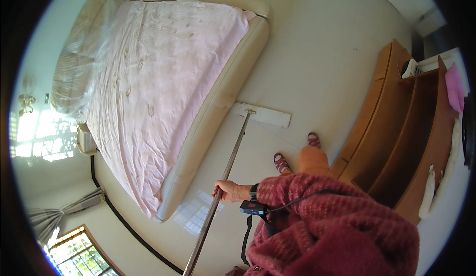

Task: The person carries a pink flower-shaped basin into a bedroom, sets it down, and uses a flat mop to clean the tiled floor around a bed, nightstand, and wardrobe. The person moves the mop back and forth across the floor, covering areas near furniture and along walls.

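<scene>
Presently, the right hand (229, 190) is curling its fingers around the mop pole (231, 162), the left hand being out of view, while the flat mop head (270, 118) is resting beside the bed (223, 93), likely risking knocks if swerving.

Place: a bedroom, by its furnishings in a home. Before me, one large bed, its frame (233, 85) padded in cream, spread with a rumpled pink sheet (168, 53). At its head, one headboard (79, 53) under clear plastic film. Beside that, one small pale bedside cabinet (86, 139). One window (84, 253), wood-framed and barred, greenery outside; one grey curtain (74, 209), gathered in the middle. Across from the bed, one long wooden unit (391, 122) with open shelves. Underfoot, one pale, glossy floor (307, 53), dark skirting (124, 221) along the window wall. One pair of dark red open sandals (281, 163), worn indoors.
</scene>
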{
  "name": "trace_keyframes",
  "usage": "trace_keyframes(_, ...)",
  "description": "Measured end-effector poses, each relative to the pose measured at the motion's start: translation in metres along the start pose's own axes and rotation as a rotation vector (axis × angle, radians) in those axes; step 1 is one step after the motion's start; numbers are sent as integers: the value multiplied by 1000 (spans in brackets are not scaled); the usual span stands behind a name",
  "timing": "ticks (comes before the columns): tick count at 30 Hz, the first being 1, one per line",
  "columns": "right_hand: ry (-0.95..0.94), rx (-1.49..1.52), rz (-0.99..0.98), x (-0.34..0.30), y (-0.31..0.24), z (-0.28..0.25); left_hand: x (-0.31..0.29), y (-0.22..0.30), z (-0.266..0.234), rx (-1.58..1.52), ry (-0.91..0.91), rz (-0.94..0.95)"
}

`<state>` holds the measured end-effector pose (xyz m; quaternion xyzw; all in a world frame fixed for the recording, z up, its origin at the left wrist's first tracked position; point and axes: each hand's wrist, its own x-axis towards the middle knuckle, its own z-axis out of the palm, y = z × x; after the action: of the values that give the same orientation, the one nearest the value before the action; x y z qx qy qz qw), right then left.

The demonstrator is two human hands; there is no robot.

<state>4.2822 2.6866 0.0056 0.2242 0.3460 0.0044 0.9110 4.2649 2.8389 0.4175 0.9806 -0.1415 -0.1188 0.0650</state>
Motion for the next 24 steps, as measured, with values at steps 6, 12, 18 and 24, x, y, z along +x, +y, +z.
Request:
trace_keyframes(6,-199,202,-123,-50,-107,17,21,90,27,58,68,259)
trace_keyframes(12,-375,466,-224,-153,-273,23,22,246,66,225,130,848)
trace_keyframes(18,-457,681,-397,-278,-428,4,13,411,111,151,-8,1009)
trace_keyframes(24,-465,485,-702,-349,-560,-59,10,532,201,81,-113,1033)
